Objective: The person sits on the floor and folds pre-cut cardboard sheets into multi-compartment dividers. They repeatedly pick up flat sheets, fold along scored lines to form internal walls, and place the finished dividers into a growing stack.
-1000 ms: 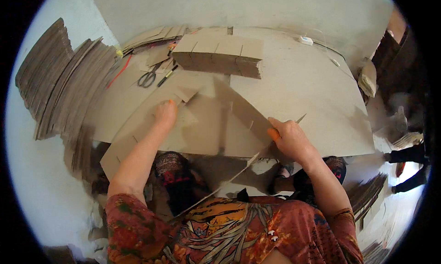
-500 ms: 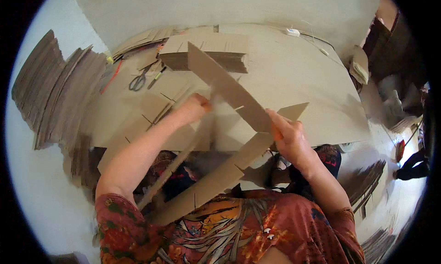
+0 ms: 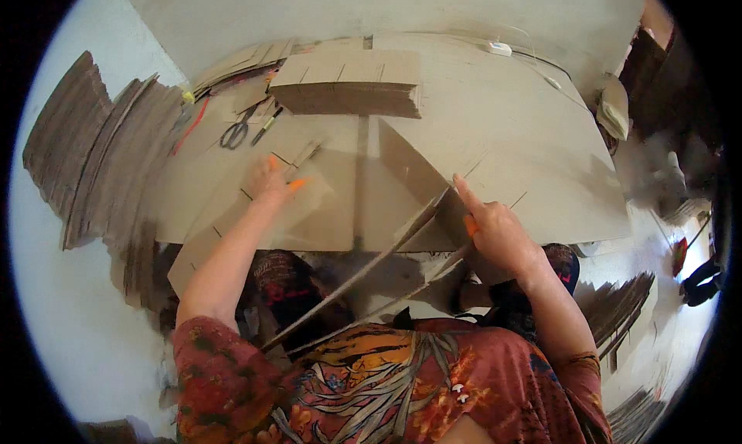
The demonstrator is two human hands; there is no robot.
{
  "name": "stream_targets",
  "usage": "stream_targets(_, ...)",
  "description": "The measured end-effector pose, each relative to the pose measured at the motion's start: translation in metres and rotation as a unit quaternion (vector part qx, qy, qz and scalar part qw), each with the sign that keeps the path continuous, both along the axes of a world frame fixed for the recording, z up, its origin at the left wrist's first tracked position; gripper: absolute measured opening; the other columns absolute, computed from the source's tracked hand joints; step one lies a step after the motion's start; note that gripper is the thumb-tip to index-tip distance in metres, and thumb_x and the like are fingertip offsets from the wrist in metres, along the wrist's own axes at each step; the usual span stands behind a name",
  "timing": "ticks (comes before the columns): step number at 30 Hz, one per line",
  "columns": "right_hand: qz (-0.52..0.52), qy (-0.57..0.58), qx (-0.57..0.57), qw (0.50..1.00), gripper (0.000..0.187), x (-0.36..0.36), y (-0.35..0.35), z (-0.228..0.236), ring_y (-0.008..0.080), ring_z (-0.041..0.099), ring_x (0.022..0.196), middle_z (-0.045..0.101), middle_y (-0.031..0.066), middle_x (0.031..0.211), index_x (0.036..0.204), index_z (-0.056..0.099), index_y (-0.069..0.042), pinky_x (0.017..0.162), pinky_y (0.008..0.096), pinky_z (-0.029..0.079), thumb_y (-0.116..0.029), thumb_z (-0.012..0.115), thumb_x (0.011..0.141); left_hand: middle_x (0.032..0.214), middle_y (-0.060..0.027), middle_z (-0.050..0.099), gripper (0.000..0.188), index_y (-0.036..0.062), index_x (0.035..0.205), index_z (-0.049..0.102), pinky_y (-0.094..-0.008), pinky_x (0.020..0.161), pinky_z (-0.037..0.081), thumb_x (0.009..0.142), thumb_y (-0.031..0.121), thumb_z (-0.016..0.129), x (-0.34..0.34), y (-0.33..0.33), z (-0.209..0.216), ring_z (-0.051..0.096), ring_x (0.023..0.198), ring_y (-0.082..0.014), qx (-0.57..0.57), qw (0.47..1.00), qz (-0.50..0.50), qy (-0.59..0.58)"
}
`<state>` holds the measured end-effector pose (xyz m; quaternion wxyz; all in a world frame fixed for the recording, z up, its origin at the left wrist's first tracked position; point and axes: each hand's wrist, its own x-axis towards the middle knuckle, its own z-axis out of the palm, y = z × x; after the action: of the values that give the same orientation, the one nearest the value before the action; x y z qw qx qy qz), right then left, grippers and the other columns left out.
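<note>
My left hand (image 3: 269,183), with orange covers on its fingertips, is over the slotted cardboard strips (image 3: 303,159) lying on the left of the table. Its thumb and forefinger are apart, and nothing shows between them. With my right hand (image 3: 498,231) I grip some joined cardboard strips (image 3: 413,162), forefinger stretched along them. One piece slants up and away to the left; long narrow ones (image 3: 352,285) run down toward my lap. My palm hides part of where they meet.
A neat cardboard stack (image 3: 348,92) stands at the table's back, with scissors (image 3: 234,135) and a marker (image 3: 267,127) in front of it. Tall cardboard piles (image 3: 100,158) rise at the left. A white power strip (image 3: 499,49) with a cable lies at the back right.
My left hand has moved left and down, away from the joined cardboard and over the loose strips. The cardboard in my right hand has swung, now showing its narrow edges.
</note>
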<state>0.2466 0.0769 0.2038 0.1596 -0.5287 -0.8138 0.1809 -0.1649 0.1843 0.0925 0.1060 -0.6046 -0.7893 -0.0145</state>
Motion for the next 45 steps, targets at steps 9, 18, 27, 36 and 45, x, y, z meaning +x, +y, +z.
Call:
stream_targets(9, 0.017, -0.075, 0.019, 0.997, 0.062, -0.010, 0.019, -0.019, 0.0371, 0.059, 0.066, 0.060, 0.0199, 0.069, 0.134, 0.031, -0.004, 0.059, 0.0470, 0.046, 0.000, 0.051, 0.075, 0.089, -0.0172, 0.063, 0.036, 0.0018, 0.091, 0.061, -0.0425, 0.069, 0.051, 0.079, 0.036, 0.063, -0.041, -0.006, 0.015, 0.062, 0.082, -0.0329, -0.068, 0.994, -0.084, 0.022)
stream_targets(18, 0.062, -0.012, 0.091, 0.994, 0.059, 0.006, 0.000, -0.026, 0.0380, 0.058, 0.061, 0.060, 0.0185, 0.070, 0.131, 0.034, -0.003, 0.055, 0.0453, 0.046, 0.000, 0.052, 0.075, 0.069, -0.0145, 0.061, 0.025, 0.0020, 0.077, 0.061, -0.0401, 0.058, 0.044, 0.078, 0.026, 0.066, -0.056, 0.012, 0.044, 0.057, 0.062, -0.0287, -0.082, 0.960, -0.078, -0.255)
stream_targets(27, 0.073, 0.049, 0.156, 0.984, 0.063, 0.010, -0.019, -0.005, 0.0355, 0.059, 0.061, 0.061, 0.0175, 0.079, 0.132, 0.036, -0.006, 0.054, 0.0429, 0.047, 0.001, 0.053, 0.071, 0.081, -0.0121, 0.063, 0.026, -0.0041, 0.088, 0.060, -0.0353, 0.071, 0.044, 0.081, 0.021, 0.063, 0.056, -0.002, 0.089, 0.055, 0.074, -0.0195, -0.089, 0.915, -0.169, -0.355)
stream_targets(36, 0.044, -0.015, 0.062, 0.997, 0.060, 0.023, -0.013, -0.017, 0.0366, 0.059, 0.064, 0.061, 0.0184, 0.075, 0.132, 0.037, -0.005, 0.057, 0.0443, 0.047, -0.001, 0.051, 0.074, 0.089, -0.0027, 0.064, 0.032, -0.0012, 0.107, 0.061, -0.0253, 0.075, 0.045, 0.083, 0.020, 0.064, 0.163, -0.022, 0.117, 0.055, 0.085, -0.0083, -0.197, 0.765, -0.317, -0.525)
stream_targets(45, -0.111, -0.074, 0.097, 0.986, 0.055, 0.087, 0.053, -0.026, 0.0378, 0.059, 0.068, 0.060, 0.0195, 0.073, 0.131, 0.041, -0.013, 0.060, 0.0466, 0.047, -0.004, 0.049, 0.077, 0.128, -0.0160, 0.047, 0.060, -0.0024, 0.125, 0.044, -0.0365, 0.090, 0.043, 0.081, 0.033, 0.065, 0.155, 0.068, 0.095, 0.050, 0.111, -0.0277, 0.137, 0.914, -0.349, -0.158)
